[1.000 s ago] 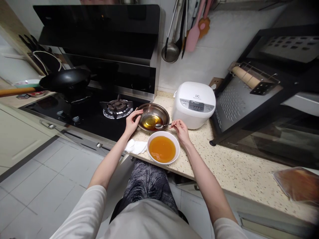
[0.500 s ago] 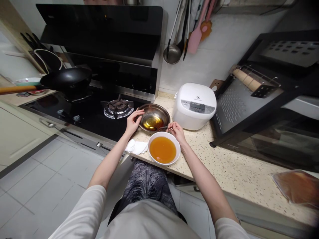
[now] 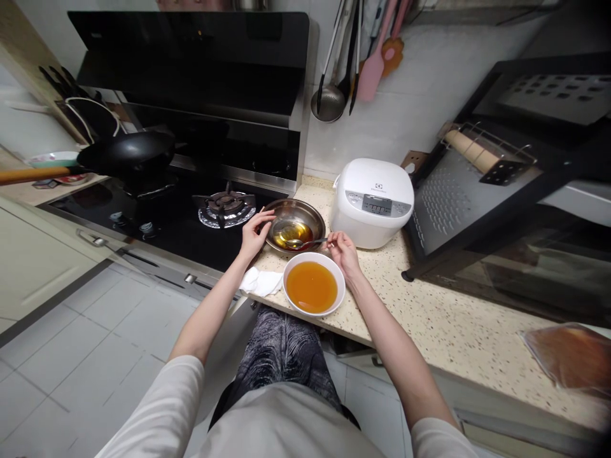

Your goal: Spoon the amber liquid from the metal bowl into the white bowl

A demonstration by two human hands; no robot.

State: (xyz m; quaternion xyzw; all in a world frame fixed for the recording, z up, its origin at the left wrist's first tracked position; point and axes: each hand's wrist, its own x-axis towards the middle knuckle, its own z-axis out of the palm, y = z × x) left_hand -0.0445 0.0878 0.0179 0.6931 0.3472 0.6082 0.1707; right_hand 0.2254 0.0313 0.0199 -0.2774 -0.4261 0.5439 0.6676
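A steel bowl [image 3: 305, 214] with a little amber liquid stands on the speckled counter [image 3: 429, 318] beside the stove. My left hand [image 3: 254, 234] grips its near-left rim, fingers curled over the edge. My right hand [image 3: 341, 250] pinches the handle of a metal spoon [image 3: 300, 242], whose head lies over the liquid inside the steel bowl. Just in front stands a white bowl [image 3: 312, 287] filled with orange liquid, touching neither hand.
A white rice cooker [image 3: 373, 201] stands right of the steel bowl. A folded white cloth [image 3: 261, 281] lies at the counter edge. A gas hob [image 3: 224, 208] and a black pan [image 3: 125, 152] sit to the left. A black rack [image 3: 496, 184] fills the right; utensils [image 3: 348, 57] hang on the wall.
My right hand has shifted slightly with the spoon, whose head now sits a little further into the steel bowl. My left hand has stayed on the rim.
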